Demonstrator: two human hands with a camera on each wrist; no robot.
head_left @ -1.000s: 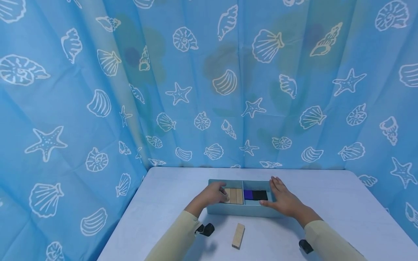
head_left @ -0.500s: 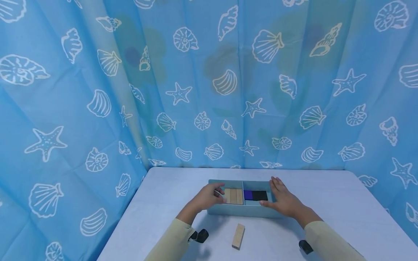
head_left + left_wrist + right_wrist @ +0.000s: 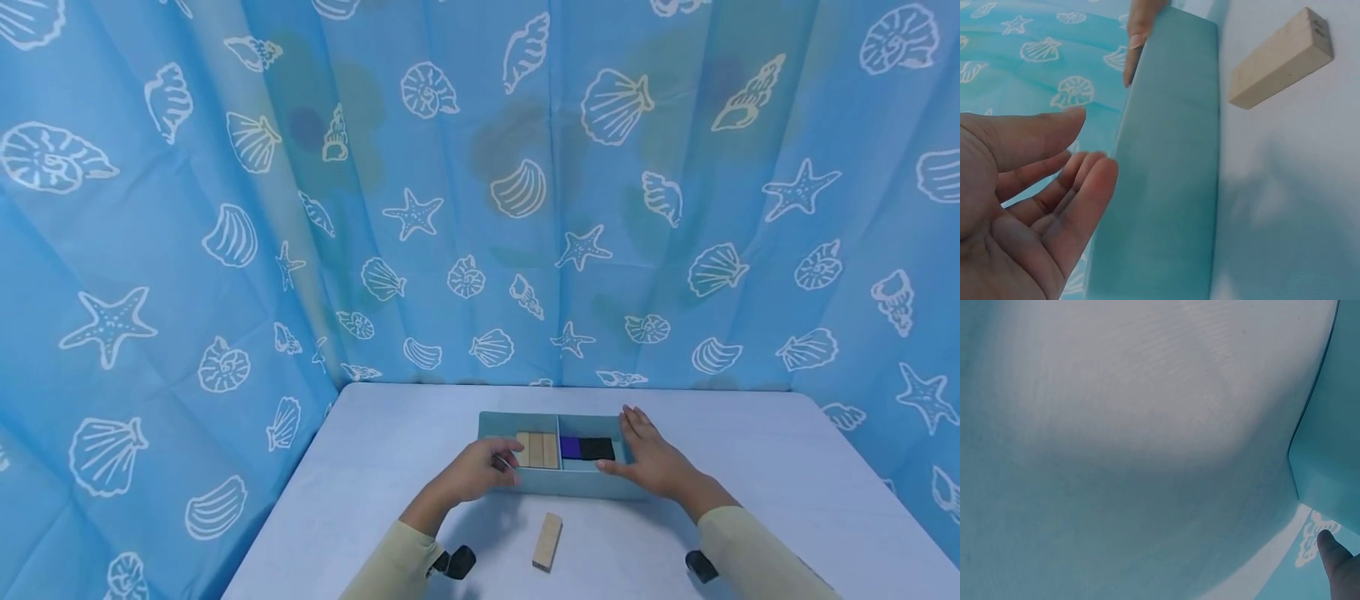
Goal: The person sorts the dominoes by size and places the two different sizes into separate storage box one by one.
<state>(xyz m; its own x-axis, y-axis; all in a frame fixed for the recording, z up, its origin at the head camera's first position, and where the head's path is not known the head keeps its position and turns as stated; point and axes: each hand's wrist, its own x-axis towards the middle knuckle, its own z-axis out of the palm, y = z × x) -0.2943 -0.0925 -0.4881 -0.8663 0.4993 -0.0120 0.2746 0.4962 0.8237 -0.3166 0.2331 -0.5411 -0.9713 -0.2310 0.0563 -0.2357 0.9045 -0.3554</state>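
Note:
A blue-green divided box (image 3: pixel 570 484) stands on the table. Several wooden blocks (image 3: pixel 537 450) lie side by side in its left compartment; a purple piece (image 3: pixel 570 447) and a black piece (image 3: pixel 597 448) lie in the right one. My left hand (image 3: pixel 474 473) hovers at the box's front left corner, fingers loosely bent, with nothing between thumb and fingertips in the left wrist view. At the box's right end, my right hand (image 3: pixel 654 457) rests with its fingers extended along the rim. One loose wooden block (image 3: pixel 547 542) lies in front of the box.
The white table (image 3: pixel 360 492) extends around the box on all sides. A blue curtain (image 3: pixel 480 208) printed with shells hangs behind and to the left. Black wrist cameras (image 3: pixel 454 562) sit under the sleeves.
My left hand has drawn back from the left compartment, toward me and slightly left, and now sits over the front edge. The right hand and the blocks have stayed put.

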